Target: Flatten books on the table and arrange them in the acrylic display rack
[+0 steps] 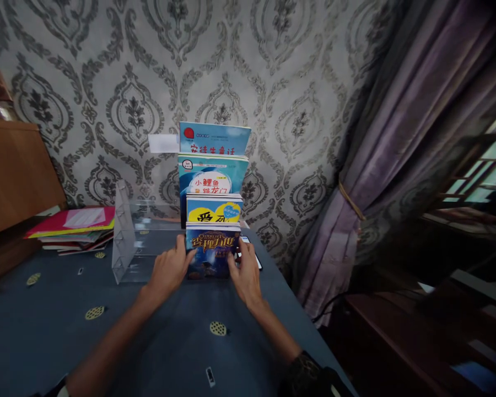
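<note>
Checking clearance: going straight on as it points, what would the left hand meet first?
The dark blue book, which the left hand touches at its left edge; depth beyond is unclear.

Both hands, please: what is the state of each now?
Left hand: holding the dark blue book by its left edge.
Right hand: holding it by the right edge.

A person's left hand (170, 266) and right hand (246, 271) grip a dark-blue book (210, 258). Taller books (213, 174) rise behind in a clear rack (123, 236).
</note>
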Demonstrator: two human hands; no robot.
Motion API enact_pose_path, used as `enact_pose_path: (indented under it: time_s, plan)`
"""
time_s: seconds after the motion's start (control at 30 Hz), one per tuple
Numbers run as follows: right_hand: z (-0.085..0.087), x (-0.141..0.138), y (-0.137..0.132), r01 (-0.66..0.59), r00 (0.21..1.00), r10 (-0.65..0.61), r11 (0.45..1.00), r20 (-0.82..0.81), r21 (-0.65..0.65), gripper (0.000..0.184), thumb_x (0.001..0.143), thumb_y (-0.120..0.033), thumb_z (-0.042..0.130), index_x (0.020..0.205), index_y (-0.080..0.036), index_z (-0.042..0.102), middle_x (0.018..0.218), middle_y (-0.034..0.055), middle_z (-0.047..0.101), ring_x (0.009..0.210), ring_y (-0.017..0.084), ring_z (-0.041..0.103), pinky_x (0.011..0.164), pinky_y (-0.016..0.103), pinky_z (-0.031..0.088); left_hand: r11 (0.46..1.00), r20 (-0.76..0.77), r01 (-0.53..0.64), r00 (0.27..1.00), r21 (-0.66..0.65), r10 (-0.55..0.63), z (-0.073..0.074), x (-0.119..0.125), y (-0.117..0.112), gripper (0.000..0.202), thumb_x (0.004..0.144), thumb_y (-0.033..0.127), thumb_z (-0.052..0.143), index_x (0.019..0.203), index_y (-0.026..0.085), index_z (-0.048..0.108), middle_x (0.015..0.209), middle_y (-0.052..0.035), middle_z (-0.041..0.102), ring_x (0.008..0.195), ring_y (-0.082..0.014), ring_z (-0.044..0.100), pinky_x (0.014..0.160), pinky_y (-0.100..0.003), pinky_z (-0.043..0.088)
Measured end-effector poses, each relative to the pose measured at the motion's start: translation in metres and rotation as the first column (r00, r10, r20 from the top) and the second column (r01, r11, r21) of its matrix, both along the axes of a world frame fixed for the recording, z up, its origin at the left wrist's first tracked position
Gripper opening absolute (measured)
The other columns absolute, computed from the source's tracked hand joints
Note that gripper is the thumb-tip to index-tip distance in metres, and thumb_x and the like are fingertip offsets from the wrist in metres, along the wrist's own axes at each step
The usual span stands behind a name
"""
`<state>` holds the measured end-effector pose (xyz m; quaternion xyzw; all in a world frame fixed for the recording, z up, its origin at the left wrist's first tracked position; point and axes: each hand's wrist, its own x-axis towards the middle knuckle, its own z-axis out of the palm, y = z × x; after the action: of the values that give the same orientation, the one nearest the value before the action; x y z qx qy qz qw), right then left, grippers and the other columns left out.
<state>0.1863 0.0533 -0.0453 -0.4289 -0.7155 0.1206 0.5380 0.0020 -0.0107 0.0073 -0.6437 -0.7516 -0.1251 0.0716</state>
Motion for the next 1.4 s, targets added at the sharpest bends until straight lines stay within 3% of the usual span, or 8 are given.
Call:
enact_pose_path:
  time_s: [0.13,0.53,0.73,0.83,1.0,1.23,1.4]
  plan:
    - [0.001,-0.002,-0.002,0.019,1.000,-0.019,1.000,0.010,-0.006,0.046,0.093,-0.026,0.043,0.137,-0.021,0.052,0.107,0.0114,0.057,0.096,0.027,0.058,0.083,0.043,0.054,1.000,0.002,0.007,1.000,0.030,-0.007,0.003,0.003,0.000,0.046,0.104,0.042,0.030,0.138,0.010,0.034,0.091,-0.0157,0.074,0.087,-0.0323,0.073,0.069,-0.036,0.052]
    - [-0.006,-0.006,0.001,0.068,0.998,-0.068,0.998,-0.002,0.004,0.040,0.092,-0.026,0.042,0.128,-0.020,0.057,0.105,0.0115,0.059,0.096,0.028,0.057,0.081,0.043,0.054,0.999,0.027,0.042,0.999,0.029,-0.043,0.001,0.001,0.002,0.036,0.105,0.035,0.030,0.131,0.010,0.038,0.093,-0.0145,0.074,0.090,-0.0304,0.073,0.068,-0.033,0.051]
    - [-0.003,-0.001,0.005,0.026,0.998,-0.025,0.999,-0.049,0.027,0.034,0.092,-0.031,0.048,0.123,-0.022,0.058,0.107,0.0106,0.062,0.103,0.028,0.059,0.090,0.047,0.052,0.999,0.035,0.030,0.999,0.039,-0.031,0.007,0.000,0.000,0.036,0.105,0.038,0.031,0.129,0.014,0.041,0.094,-0.0129,0.075,0.089,-0.0327,0.073,0.068,-0.036,0.050]
    - [0.002,0.000,0.011,0.004,0.995,0.002,0.998,-0.104,0.058,0.045,0.092,-0.037,0.049,0.134,-0.021,0.052,0.123,0.0132,0.060,0.116,0.030,0.056,0.100,0.051,0.048,0.996,0.104,0.032,0.994,0.080,-0.040,0.008,-0.002,0.001,0.039,0.104,0.038,0.032,0.135,0.016,0.036,0.097,-0.0115,0.075,0.091,-0.0306,0.073,0.069,-0.034,0.050]
    - [0.013,-0.009,0.020,-0.083,0.973,0.088,0.996,-0.213,0.031,0.064,0.091,-0.040,0.048,0.151,-0.019,0.036,0.151,0.0120,0.046,0.139,0.030,0.043,0.115,0.051,0.035,0.992,0.198,0.080,0.975,0.100,-0.099,0.008,-0.004,0.004,0.037,0.103,0.035,0.032,0.135,0.017,0.039,0.115,-0.0133,0.071,0.103,-0.0280,0.070,0.075,-0.033,0.050]
    - [0.019,-0.019,0.019,-0.113,0.954,0.107,0.994,-0.281,-0.006,0.063,0.092,-0.040,0.045,0.150,-0.017,0.038,0.151,0.0116,0.047,0.143,0.028,0.037,0.117,0.049,0.031,0.988,0.225,0.089,0.967,0.129,-0.116,0.004,-0.001,0.008,0.038,0.103,0.030,0.033,0.138,0.016,0.038,0.131,-0.0151,0.064,0.110,-0.0265,0.067,0.084,-0.034,0.050]
    - [0.021,-0.016,0.019,-0.123,0.954,0.121,0.992,-0.275,0.010,0.060,0.093,-0.039,0.044,0.149,-0.019,0.041,0.146,0.0109,0.053,0.138,0.027,0.045,0.116,0.046,0.033,0.983,0.227,0.085,0.966,0.165,-0.122,0.000,-0.001,0.010,0.038,0.102,0.028,0.035,0.137,0.015,0.040,0.131,-0.0156,0.064,0.109,-0.0259,0.068,0.085,-0.035,0.051]
